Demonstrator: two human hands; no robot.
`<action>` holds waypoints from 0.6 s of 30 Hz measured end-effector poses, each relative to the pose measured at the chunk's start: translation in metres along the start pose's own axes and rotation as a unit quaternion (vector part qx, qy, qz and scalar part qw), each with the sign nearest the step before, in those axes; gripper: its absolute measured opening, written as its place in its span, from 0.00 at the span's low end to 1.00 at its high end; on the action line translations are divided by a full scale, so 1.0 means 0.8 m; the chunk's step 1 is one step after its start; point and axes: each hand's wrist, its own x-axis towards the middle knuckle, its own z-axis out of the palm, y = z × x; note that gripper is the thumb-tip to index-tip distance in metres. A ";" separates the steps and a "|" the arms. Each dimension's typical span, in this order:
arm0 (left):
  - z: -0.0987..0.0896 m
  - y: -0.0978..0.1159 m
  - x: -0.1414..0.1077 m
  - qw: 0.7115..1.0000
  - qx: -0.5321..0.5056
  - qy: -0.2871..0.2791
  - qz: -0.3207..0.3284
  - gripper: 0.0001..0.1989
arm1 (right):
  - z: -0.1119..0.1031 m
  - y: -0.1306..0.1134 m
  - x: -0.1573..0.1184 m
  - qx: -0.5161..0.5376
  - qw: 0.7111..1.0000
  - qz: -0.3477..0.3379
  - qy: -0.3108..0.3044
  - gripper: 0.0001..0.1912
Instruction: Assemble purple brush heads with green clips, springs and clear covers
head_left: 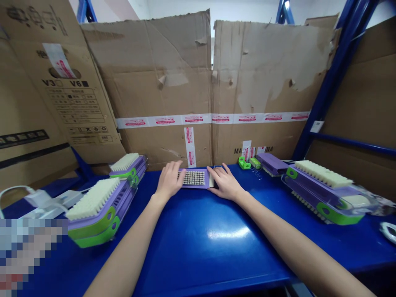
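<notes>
A shallow purple casing (194, 186) lies near the back of the blue table, filled with a grid of small pale and dark cells (195, 177). My left hand (168, 179) is at its left end, with the thumb over the edge and the fingers behind, partly hidden. At the right end, my right hand (225, 182) spans the casing between thumb and fingers. Beside those fingertips shows a narrow whitish part (211, 180).
On the left stand purple and green units topped with cream ribbed pads (95, 198), near a white power strip (66, 199). To the right are a green bracket (244, 163), small loose screws, a purple cover (272, 164) and another padded unit (323, 192). Cardboard sheets (154, 90) wall the back.
</notes>
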 end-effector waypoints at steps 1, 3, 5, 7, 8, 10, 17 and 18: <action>-0.002 -0.006 0.000 0.998 0.022 -0.005 -0.051 0.20 | -0.001 -0.001 0.000 -0.007 1.000 0.001 -0.001 0.38; -0.003 -0.017 -0.002 0.988 0.075 -0.053 -0.125 0.21 | -0.001 -0.002 0.002 -0.028 1.000 0.009 -0.001 0.37; -0.001 -0.027 -0.004 0.973 0.113 -0.122 -0.157 0.21 | -0.002 -0.002 0.003 -0.055 0.998 0.019 0.001 0.36; 0.003 -0.033 -0.006 0.961 0.128 -0.182 -0.166 0.19 | -0.003 -0.002 0.003 -0.081 0.996 0.025 0.005 0.34; 0.006 -0.035 -0.006 0.955 0.128 -0.208 -0.168 0.18 | -0.003 -0.002 0.003 -0.093 0.995 0.024 0.009 0.34; 0.010 -0.036 -0.006 0.944 0.125 -0.250 -0.173 0.16 | -0.004 -0.002 0.003 -0.111 0.994 0.016 0.015 0.33; 0.003 -0.031 -0.001 0.963 0.105 -0.123 -0.218 0.15 | -0.008 -0.010 0.003 -0.088 0.995 -0.028 0.032 0.37; 0.001 -0.029 0.001 0.969 0.096 -0.071 -0.218 0.15 | -0.009 -0.012 0.003 -0.084 0.995 -0.028 0.039 0.36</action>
